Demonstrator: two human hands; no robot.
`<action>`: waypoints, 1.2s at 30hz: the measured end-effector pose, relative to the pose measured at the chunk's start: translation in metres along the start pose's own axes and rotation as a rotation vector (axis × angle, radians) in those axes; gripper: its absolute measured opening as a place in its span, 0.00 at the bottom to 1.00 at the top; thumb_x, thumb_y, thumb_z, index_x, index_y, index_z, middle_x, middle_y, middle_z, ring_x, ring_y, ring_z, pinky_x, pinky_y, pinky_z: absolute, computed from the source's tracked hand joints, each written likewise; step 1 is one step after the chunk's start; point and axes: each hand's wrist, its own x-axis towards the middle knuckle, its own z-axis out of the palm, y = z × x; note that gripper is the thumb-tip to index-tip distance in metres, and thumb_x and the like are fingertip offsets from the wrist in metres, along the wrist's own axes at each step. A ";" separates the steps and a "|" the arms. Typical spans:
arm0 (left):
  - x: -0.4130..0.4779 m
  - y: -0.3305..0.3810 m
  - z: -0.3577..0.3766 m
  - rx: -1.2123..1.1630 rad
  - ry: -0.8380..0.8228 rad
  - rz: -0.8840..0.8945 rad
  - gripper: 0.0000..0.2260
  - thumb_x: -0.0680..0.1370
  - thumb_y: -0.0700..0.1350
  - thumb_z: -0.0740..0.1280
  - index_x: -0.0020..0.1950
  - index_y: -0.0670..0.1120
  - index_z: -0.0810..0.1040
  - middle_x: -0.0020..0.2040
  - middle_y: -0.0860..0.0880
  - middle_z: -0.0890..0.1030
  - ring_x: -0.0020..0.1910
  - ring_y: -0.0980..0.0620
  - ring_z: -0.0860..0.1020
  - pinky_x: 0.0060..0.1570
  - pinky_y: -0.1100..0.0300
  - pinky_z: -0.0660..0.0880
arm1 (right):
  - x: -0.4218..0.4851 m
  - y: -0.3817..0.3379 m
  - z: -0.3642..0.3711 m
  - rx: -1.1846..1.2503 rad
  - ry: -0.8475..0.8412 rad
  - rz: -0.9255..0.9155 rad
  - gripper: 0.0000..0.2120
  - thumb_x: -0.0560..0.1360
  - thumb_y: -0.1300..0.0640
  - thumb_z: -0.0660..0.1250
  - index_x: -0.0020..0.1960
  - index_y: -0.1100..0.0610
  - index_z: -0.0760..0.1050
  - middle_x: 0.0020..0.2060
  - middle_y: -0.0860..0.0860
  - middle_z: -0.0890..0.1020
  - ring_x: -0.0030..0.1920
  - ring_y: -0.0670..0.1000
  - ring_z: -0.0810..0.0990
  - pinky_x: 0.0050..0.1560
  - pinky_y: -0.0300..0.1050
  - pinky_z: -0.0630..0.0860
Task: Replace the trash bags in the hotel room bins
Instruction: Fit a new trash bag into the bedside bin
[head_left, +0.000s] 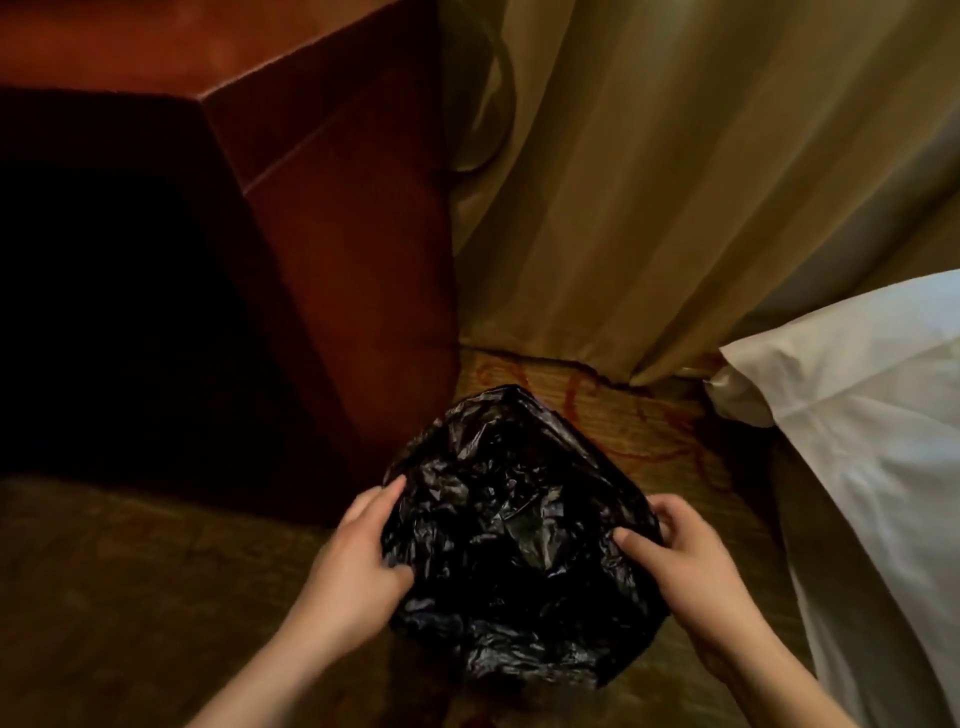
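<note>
we see black trash bag (519, 540) low centre, over the carpet (130, 571) | left hand (353, 566) clenched on its left edge; right hand (685, 577) pinching its right edge | wooden cabinet (332, 218) left; curtain (649, 182) behind; white bedding (857, 415) right

1. A reddish-brown wooden cabinet (332, 218) fills the upper left, its top edge catching a warm glow and a thin groove running across its lit side.
2. The cabinet's other face (104, 291) lies in deep shadow, almost black.
3. Beige curtains (649, 171) hang in long vertical folds across the upper right, their hem reaching the floor just beside the cabinet.
4. The floor is a tan carpet (613, 410) with a red swirling pattern, dim and brownish at lower left.
5. White bed linen (878, 415) drapes down at the right edge, touching the curtain's foot.
6. Light is low and warm overall.
</note>
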 end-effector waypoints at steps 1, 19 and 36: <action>0.003 0.000 -0.001 -0.027 0.012 0.006 0.40 0.73 0.35 0.70 0.78 0.59 0.56 0.76 0.58 0.58 0.60 0.50 0.77 0.49 0.59 0.79 | 0.001 0.003 0.001 -0.123 0.044 -0.084 0.18 0.75 0.53 0.72 0.62 0.49 0.72 0.58 0.48 0.82 0.52 0.49 0.84 0.50 0.52 0.83; -0.015 -0.001 0.014 0.631 -0.105 -0.024 0.56 0.65 0.67 0.72 0.80 0.52 0.39 0.80 0.52 0.44 0.77 0.48 0.55 0.70 0.51 0.67 | 0.045 0.022 0.018 -1.510 -0.231 -1.103 0.25 0.70 0.41 0.69 0.66 0.44 0.75 0.67 0.50 0.77 0.73 0.58 0.68 0.75 0.69 0.49; -0.008 0.001 0.021 0.589 -0.073 0.323 0.51 0.68 0.55 0.67 0.77 0.54 0.31 0.77 0.55 0.29 0.74 0.55 0.26 0.75 0.50 0.32 | 0.060 0.014 0.052 -1.274 -0.094 -1.213 0.14 0.78 0.49 0.59 0.59 0.50 0.76 0.57 0.49 0.79 0.60 0.56 0.76 0.53 0.50 0.76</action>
